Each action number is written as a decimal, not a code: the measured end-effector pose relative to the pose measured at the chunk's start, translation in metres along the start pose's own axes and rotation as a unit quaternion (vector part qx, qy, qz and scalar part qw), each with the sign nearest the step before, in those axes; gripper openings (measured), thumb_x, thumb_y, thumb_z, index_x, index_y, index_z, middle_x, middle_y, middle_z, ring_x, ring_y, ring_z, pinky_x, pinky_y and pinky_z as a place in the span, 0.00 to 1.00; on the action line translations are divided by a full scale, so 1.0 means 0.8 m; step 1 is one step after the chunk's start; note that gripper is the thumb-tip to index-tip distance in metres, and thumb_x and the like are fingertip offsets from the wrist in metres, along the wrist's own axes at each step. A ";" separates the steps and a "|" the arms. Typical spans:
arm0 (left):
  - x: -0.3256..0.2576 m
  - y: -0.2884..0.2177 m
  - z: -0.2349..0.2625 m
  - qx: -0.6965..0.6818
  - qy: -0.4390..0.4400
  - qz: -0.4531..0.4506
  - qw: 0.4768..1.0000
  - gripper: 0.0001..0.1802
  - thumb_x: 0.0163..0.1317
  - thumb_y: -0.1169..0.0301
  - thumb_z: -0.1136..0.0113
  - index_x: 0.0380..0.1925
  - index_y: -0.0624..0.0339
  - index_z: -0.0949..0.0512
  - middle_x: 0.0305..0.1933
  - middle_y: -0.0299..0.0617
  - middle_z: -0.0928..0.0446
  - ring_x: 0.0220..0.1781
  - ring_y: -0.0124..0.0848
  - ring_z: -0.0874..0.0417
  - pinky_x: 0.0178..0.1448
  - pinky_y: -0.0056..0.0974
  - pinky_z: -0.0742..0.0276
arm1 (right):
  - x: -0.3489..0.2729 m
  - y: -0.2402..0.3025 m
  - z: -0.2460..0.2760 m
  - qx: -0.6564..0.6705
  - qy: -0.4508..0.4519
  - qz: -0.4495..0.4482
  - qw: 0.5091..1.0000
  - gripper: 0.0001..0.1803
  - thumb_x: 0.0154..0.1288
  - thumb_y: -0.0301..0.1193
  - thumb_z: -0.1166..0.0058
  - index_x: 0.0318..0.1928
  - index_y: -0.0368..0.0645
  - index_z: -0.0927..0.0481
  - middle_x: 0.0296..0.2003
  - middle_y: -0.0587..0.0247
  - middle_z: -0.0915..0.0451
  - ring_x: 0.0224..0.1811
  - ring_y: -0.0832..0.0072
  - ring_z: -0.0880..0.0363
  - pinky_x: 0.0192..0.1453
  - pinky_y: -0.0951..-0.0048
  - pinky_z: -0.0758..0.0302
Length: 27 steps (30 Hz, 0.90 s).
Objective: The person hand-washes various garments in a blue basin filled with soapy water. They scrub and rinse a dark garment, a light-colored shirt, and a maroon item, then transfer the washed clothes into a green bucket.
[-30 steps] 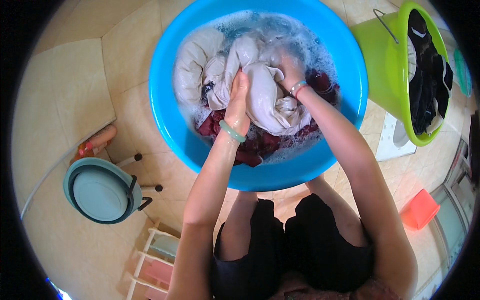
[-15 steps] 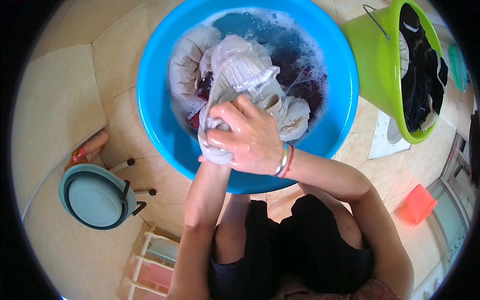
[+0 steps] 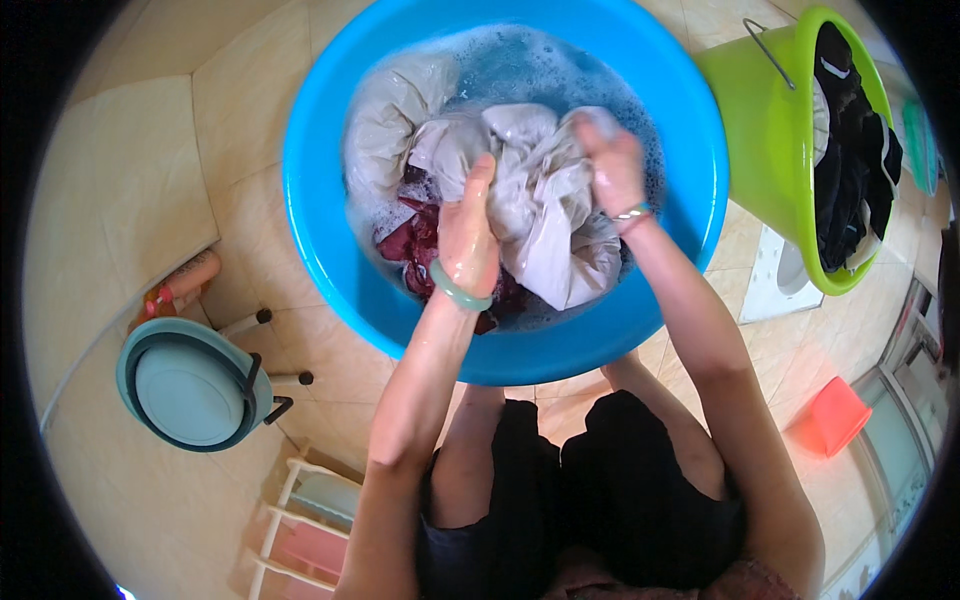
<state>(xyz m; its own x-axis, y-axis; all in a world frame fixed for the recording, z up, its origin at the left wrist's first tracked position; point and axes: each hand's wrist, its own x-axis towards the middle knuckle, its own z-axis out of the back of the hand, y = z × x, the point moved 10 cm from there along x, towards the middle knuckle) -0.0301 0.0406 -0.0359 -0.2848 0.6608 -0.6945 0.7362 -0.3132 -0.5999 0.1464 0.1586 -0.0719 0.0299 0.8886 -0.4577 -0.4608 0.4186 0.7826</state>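
Note:
A wet, off-white garment (image 3: 540, 200) lies bunched in soapy water inside a large blue basin (image 3: 305, 225). My left hand (image 3: 470, 235), with a pale green bangle at the wrist, grips its left side; the thumb points up over the cloth and the other fingers are mostly hidden. On the garment's right side, my right hand (image 3: 612, 170) is closed on the fabric, its fingers blurred by motion. A dark red cloth (image 3: 410, 240) shows in the water beside my left hand. Another pale bundle of cloth (image 3: 395, 120) floats at the basin's left.
A lime green bucket (image 3: 765, 130) with black and white clothes stands tilted at the right. Farther down on that side is a coral-coloured container (image 3: 835, 415). A grey-blue folding basin (image 3: 190, 385) and a white rack (image 3: 290, 520) are at the left. Tiled floor (image 3: 240, 230) surrounds the basin.
My hands were together over the gathered cloth at the basin's near edge. They have moved apart and farther into the basin, spreading the off-white garment, and more dark red cloth shows.

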 end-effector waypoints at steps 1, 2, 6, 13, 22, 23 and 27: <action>-0.001 -0.003 0.013 0.094 0.015 0.034 0.995 0.21 0.67 0.60 0.42 0.51 0.67 0.26 0.49 0.40 0.22 0.52 0.26 0.22 0.56 0.32 0.29 | -0.003 -0.015 0.024 0.125 -0.026 -0.056 0.990 0.16 0.63 0.42 0.40 0.34 0.40 0.16 0.32 0.61 0.15 0.32 0.71 0.18 0.38 0.69 0.23; -0.002 -0.025 0.019 0.084 0.018 -0.034 0.996 0.23 0.65 0.62 0.39 0.53 0.67 0.28 0.51 0.42 0.23 0.54 0.28 0.24 0.59 0.33 0.31 | -0.010 -0.007 0.030 0.253 -0.010 -0.052 0.966 0.15 0.64 0.40 0.41 0.38 0.39 0.17 0.36 0.63 0.16 0.36 0.73 0.19 0.42 0.71 0.24; -0.027 -0.063 0.017 0.258 0.038 -0.200 0.945 0.44 0.52 0.61 0.27 0.63 0.70 0.39 0.62 0.51 0.33 0.64 0.37 0.31 0.68 0.41 0.37 | -0.040 0.042 0.047 0.501 0.059 -0.063 0.861 0.18 0.70 0.36 0.48 0.53 0.35 0.24 0.49 0.59 0.20 0.51 0.71 0.22 0.55 0.70 0.26; -0.081 -0.035 -0.024 0.568 -0.032 -0.309 0.762 0.63 0.39 0.45 0.23 0.68 0.68 0.47 0.66 0.64 0.43 0.68 0.58 0.40 0.68 0.55 0.43 | -0.084 0.106 0.063 0.555 0.071 -0.029 0.829 0.24 0.74 0.43 0.56 0.59 0.36 0.29 0.56 0.57 0.25 0.57 0.67 0.25 0.62 0.66 0.30; -0.083 -0.060 -0.089 0.573 0.048 -0.460 0.677 0.49 0.51 0.66 0.35 0.72 0.56 0.49 0.76 0.63 0.57 0.76 0.58 0.54 0.73 0.61 0.57 | -0.122 0.105 0.079 0.673 0.213 -0.027 0.708 0.25 0.67 0.40 0.55 0.56 0.34 0.27 0.55 0.52 0.24 0.57 0.60 0.25 0.62 0.59 0.29; -0.055 -0.052 -0.080 0.603 0.028 -0.447 0.660 0.48 0.51 0.75 0.40 0.73 0.53 0.50 0.76 0.62 0.58 0.77 0.57 0.54 0.73 0.61 0.58 | -0.124 0.102 0.088 0.669 0.215 -0.021 0.711 0.24 0.66 0.40 0.54 0.53 0.34 0.26 0.53 0.51 0.23 0.54 0.59 0.23 0.60 0.58 0.28; 0.015 -0.038 -0.069 0.654 0.014 -0.412 0.635 0.41 0.48 0.79 0.46 0.67 0.53 0.38 0.76 0.58 0.55 0.78 0.52 0.54 0.74 0.59 0.59 | -0.121 0.080 0.117 0.662 0.178 0.028 0.728 0.21 0.64 0.41 0.51 0.45 0.33 0.24 0.45 0.49 0.20 0.45 0.59 0.19 0.53 0.56 0.23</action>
<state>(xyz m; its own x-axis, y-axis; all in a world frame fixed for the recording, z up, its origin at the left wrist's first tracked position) -0.0221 0.0956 -0.0042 -0.2178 0.9738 0.0648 -0.7992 -0.1398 -0.5846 0.1972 0.1170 0.0617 -0.2970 0.9049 -0.3049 0.8127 0.4072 0.4169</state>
